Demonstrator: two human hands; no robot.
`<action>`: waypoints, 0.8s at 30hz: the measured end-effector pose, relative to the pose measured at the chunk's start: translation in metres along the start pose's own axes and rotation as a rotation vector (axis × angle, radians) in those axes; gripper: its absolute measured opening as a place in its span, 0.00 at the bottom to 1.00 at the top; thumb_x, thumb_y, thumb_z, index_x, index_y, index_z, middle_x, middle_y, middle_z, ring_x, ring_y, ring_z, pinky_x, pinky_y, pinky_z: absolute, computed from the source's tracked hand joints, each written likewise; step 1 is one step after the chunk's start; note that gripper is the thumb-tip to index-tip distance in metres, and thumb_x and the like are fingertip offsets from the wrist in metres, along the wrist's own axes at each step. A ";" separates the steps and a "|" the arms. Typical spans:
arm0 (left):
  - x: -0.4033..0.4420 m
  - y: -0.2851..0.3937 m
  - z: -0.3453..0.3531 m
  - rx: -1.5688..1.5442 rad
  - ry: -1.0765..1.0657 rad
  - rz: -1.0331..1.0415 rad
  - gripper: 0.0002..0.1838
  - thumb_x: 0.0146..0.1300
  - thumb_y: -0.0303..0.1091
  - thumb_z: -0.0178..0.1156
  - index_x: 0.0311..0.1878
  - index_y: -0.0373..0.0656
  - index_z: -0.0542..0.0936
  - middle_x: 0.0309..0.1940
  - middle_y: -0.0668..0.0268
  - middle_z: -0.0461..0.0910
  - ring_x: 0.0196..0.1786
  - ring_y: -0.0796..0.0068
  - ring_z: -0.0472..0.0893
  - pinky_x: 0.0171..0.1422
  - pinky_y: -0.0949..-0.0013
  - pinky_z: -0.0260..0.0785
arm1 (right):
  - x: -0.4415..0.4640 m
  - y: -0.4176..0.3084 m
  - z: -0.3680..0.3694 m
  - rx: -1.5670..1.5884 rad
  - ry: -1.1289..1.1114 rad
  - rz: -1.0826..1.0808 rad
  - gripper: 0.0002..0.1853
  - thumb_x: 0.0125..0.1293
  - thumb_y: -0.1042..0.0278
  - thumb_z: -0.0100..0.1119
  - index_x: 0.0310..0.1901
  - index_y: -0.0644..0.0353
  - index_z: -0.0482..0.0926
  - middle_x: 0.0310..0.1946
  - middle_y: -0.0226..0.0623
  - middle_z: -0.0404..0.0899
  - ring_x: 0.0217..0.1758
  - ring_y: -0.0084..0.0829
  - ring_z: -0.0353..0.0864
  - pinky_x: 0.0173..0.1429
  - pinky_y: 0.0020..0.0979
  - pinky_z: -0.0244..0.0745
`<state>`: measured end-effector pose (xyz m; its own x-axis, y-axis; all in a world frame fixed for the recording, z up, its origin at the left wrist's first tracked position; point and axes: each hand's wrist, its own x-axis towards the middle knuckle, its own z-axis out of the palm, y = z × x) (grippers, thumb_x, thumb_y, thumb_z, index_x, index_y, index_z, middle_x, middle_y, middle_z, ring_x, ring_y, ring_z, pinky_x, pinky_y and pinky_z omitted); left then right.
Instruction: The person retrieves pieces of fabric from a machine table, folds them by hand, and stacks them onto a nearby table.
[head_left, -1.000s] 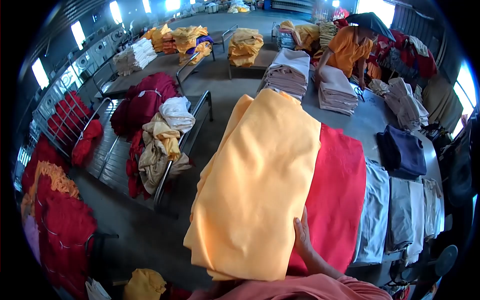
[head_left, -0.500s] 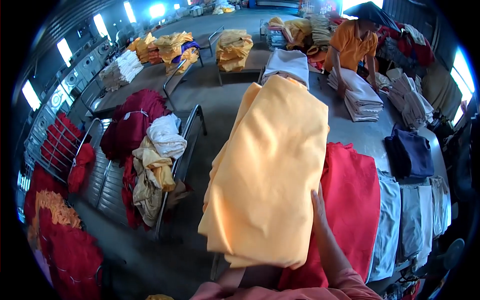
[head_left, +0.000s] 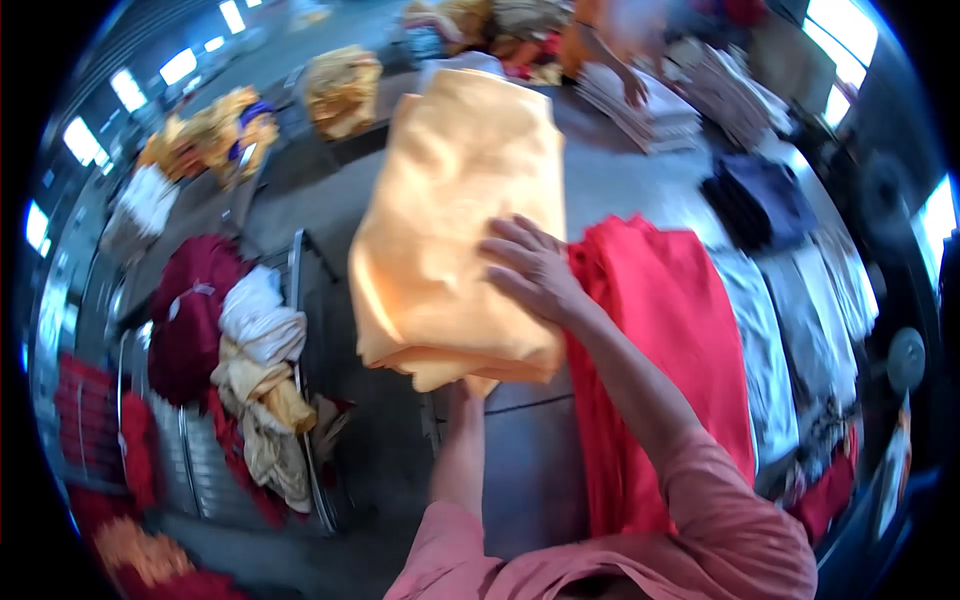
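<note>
A thick folded stack of light orange cloth (head_left: 450, 200) is held up in front of me, close to the table's edge. My right hand (head_left: 530, 265) lies on its upper face near the right side, fingers spread. From below, my left forearm (head_left: 460, 440) reaches up under the stack's lower end; the left hand bears it from beneath, and its fingers are hidden by the cloth. Immediately right of the stack, folded red cloth (head_left: 660, 340) lies on the table (head_left: 530, 450).
Light blue-grey folded cloths (head_left: 750, 340) and a dark navy pile (head_left: 765, 200) lie farther right. A co-worker's hand (head_left: 635, 85) touches a white folded stack (head_left: 640, 115) at the back. To the left, a metal-railed cart (head_left: 300, 330) holds a maroon bundle (head_left: 195, 310) and whitish cloths (head_left: 260, 310).
The orange stack has moved away from me toward the table. My right hand has shifted from its right edge onto its upper face. My left forearm now shows below it, and the view has turned right.
</note>
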<state>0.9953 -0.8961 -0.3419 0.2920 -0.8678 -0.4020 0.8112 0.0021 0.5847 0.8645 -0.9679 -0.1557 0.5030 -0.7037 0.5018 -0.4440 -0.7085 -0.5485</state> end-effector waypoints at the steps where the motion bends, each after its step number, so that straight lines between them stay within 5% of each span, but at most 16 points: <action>1: 0.003 0.001 0.001 0.011 -0.010 -0.008 0.33 0.61 0.62 0.43 0.61 0.48 0.65 0.57 0.62 0.69 0.58 0.64 0.70 0.60 0.57 0.64 | -0.001 -0.004 0.003 0.005 -0.001 0.035 0.22 0.60 0.49 0.53 0.52 0.50 0.75 0.62 0.40 0.63 0.69 0.51 0.51 0.68 0.46 0.46; 9: 0.016 -0.001 -0.016 0.132 -0.099 -0.114 0.34 0.61 0.63 0.42 0.62 0.48 0.64 0.58 0.62 0.68 0.59 0.64 0.69 0.61 0.58 0.63 | -0.022 0.004 0.010 -0.078 0.104 0.078 0.23 0.53 0.47 0.57 0.49 0.46 0.76 0.62 0.38 0.62 0.68 0.47 0.53 0.64 0.48 0.48; 12: 0.011 -0.009 -0.043 0.204 -0.137 -0.179 0.34 0.61 0.64 0.42 0.62 0.48 0.64 0.58 0.62 0.68 0.59 0.64 0.69 0.61 0.58 0.63 | -0.042 -0.015 0.016 -0.224 0.375 -0.095 0.15 0.48 0.53 0.58 0.34 0.52 0.74 0.41 0.36 0.68 0.50 0.43 0.64 0.49 0.47 0.60; 16: -0.025 -0.038 -0.130 0.344 -0.091 -0.358 0.35 0.61 0.64 0.41 0.62 0.48 0.64 0.59 0.62 0.68 0.60 0.64 0.69 0.61 0.59 0.63 | -0.122 -0.074 -0.013 -0.152 0.105 -0.122 0.24 0.48 0.50 0.60 0.44 0.57 0.71 0.52 0.42 0.65 0.59 0.51 0.58 0.53 0.50 0.57; 17: -0.034 -0.053 -0.159 0.408 0.019 -0.454 0.35 0.60 0.65 0.40 0.62 0.50 0.64 0.56 0.66 0.71 0.57 0.65 0.71 0.60 0.60 0.62 | -0.152 -0.077 -0.011 -0.144 0.205 -0.158 0.27 0.49 0.48 0.60 0.47 0.55 0.69 0.57 0.41 0.62 0.60 0.53 0.59 0.53 0.52 0.57; 19: -0.106 -0.068 -0.161 0.513 -0.010 -0.404 0.32 0.60 0.61 0.45 0.60 0.49 0.66 0.55 0.67 0.73 0.56 0.67 0.72 0.62 0.60 0.60 | -0.203 -0.079 -0.029 0.038 0.098 -0.057 0.29 0.51 0.51 0.62 0.53 0.52 0.66 0.58 0.42 0.63 0.60 0.51 0.62 0.54 0.50 0.60; 20: -0.138 -0.071 -0.168 0.622 -0.041 -0.417 0.28 0.59 0.57 0.53 0.53 0.44 0.72 0.48 0.65 0.77 0.51 0.65 0.76 0.56 0.64 0.67 | -0.238 -0.081 -0.041 0.054 0.093 0.044 0.28 0.54 0.54 0.62 0.55 0.53 0.66 0.57 0.43 0.65 0.58 0.48 0.65 0.53 0.48 0.63; 24: -0.221 -0.111 -0.192 0.831 -0.267 -0.870 0.19 0.60 0.46 0.57 0.47 0.41 0.77 0.38 0.67 0.80 0.42 0.70 0.78 0.50 0.68 0.70 | -0.386 -0.096 -0.126 0.219 0.149 0.452 0.22 0.60 0.60 0.56 0.53 0.61 0.68 0.53 0.46 0.69 0.56 0.45 0.69 0.57 0.39 0.66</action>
<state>0.9379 -0.6092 -0.4540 -0.3760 -0.4968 -0.7822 0.0871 -0.8594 0.5039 0.6197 -0.6349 -0.2126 0.1790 -0.9479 0.2636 -0.4192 -0.3159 -0.8512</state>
